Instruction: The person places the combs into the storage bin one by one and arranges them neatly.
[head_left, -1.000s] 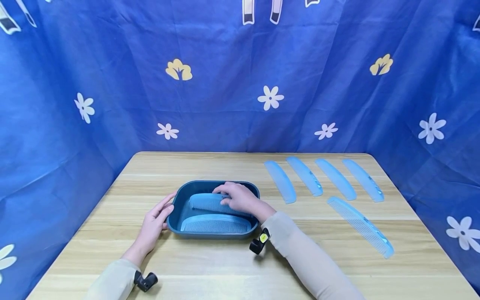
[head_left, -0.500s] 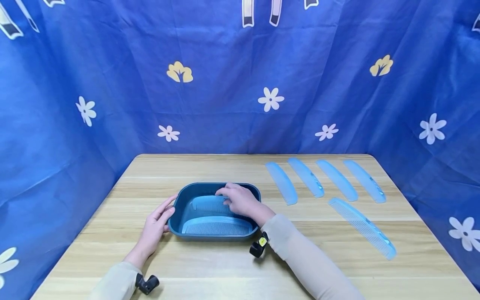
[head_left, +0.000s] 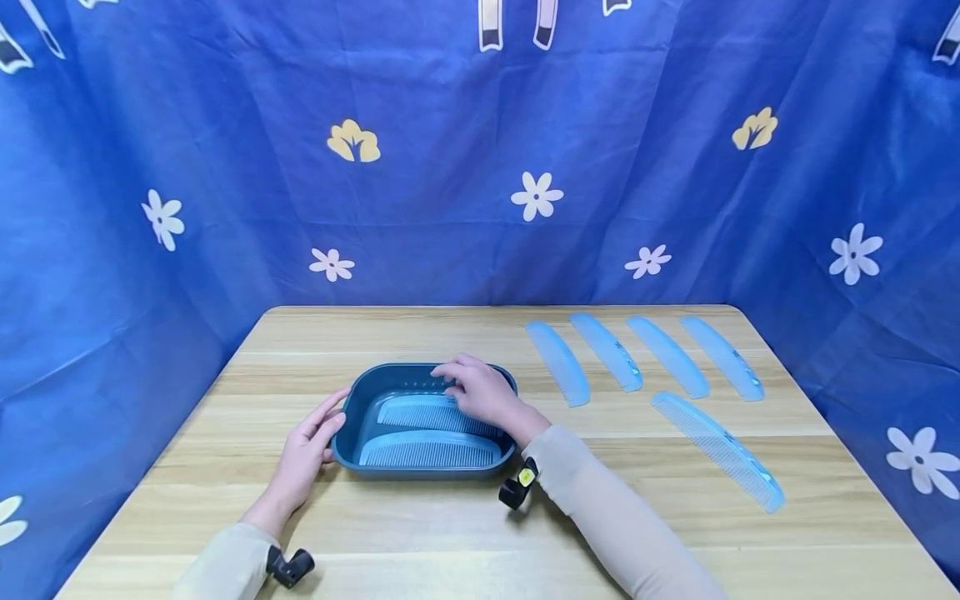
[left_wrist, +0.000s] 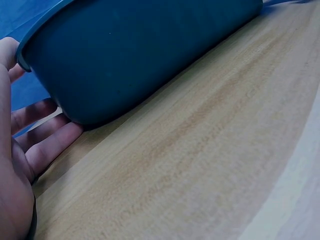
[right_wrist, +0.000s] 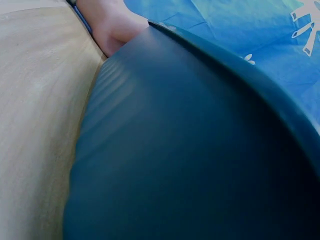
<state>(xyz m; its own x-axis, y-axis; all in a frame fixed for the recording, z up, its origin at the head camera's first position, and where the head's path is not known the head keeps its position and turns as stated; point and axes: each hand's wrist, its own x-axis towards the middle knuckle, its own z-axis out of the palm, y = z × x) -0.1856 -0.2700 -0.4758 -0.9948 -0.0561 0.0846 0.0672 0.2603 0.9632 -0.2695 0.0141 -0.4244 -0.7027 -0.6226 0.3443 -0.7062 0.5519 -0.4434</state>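
Note:
A dark teal basin (head_left: 420,473) stands near the middle of the table. My left hand (head_left: 303,454) holds its left end, thumb at the rim and fingers (left_wrist: 52,145) against the outer wall, as the left wrist view shows. Two translucent blue combs lie inside, teeth toward the front: a front comb (head_left: 431,450) and a back comb (head_left: 420,412). Over the basin's back right part is my right hand (head_left: 483,392), its fingers loosely bent above the back comb and holding nothing. That hand hides the comb's upper right part.
To the basin's right, several more blue combs lie on the wooden table (head_left: 450,533). A back row slants toward the right, starting with the nearest comb (head_left: 558,364), and a single comb (head_left: 720,450) lies in front of it. A blue patterned cloth (head_left: 450,183) hangs behind.
The back comb has sunk to lie on the basin floor, and my right hand's fingers have let go of it and lifted slightly. My left hand stays at the basin's left end.

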